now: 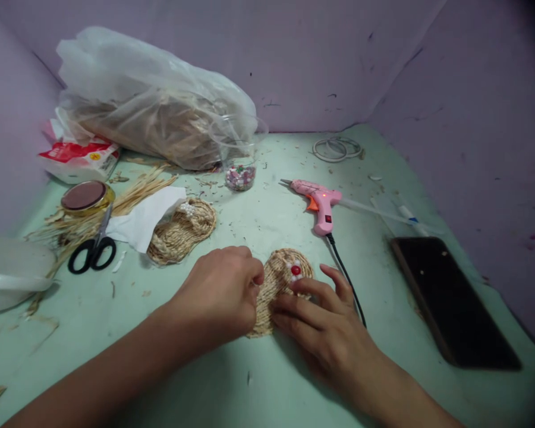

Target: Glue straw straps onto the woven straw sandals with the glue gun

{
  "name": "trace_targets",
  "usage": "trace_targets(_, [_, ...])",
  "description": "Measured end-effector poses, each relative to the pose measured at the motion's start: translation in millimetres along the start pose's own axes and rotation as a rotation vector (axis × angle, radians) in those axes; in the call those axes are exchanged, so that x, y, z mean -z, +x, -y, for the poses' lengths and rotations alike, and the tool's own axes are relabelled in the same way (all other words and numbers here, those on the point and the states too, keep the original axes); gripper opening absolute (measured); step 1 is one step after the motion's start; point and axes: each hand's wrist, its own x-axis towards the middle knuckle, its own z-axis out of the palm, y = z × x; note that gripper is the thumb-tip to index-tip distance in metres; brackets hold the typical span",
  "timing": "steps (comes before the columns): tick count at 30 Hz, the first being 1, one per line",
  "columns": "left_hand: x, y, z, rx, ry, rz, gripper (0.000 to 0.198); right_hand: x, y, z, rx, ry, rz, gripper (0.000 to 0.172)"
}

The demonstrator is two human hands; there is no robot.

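Lying near the middle of the green worktop [271,226], a small woven straw sandal [279,285] bears a red and white bead flower [295,270]. The left hand [220,294] is curled shut, pinching its left edge; the right hand [323,324] presses flat, fingers spread, on its right side. A second woven sandal [182,232] lies left and farther off, beside scissors [93,249]. Just beyond, a pink glue gun [318,202] trails its black cord [345,276] past the right hand. A dark phone [452,297] lies at right. No writing is legible.
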Motion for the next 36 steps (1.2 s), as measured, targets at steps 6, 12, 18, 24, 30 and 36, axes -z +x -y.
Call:
trace_targets(6, [-9.6,-5.1,-6.0,-0.062,0.177,0.008,0.018,-4.7,-1.3,-3.2,-0.003,0.007,0.003,0.017])
trace_targets(12, [-10.7,-17.5,-5.6,-0.092,0.214,-0.107,0.016,-11.2,1.1,3.1,0.007,-0.033,0.027,0.018])
trace_targets(18, [-7.2,-29.1,-10.7,-0.092,0.222,-0.175,0.015,0.7,4.8,6.1,-0.047,-0.096,-0.061,0.015])
trace_targets(24, [-17.2,-29.1,-14.8,-0.041,0.267,-0.166,0.014,13.9,20.8,-9.7,-0.053,-0.086,0.187,0.034])
trace_targets(30, [-20.7,-29.5,-11.6,-0.055,0.256,-0.166,0.009,9.3,24.6,-8.0,-0.02,-0.116,0.207,0.025])
trace_targets(36, [-24.0,-26.4,-10.6,-0.064,0.265,-0.208,0.007,9.8,25.6,-8.4,-0.045,-0.104,0.266,0.021])
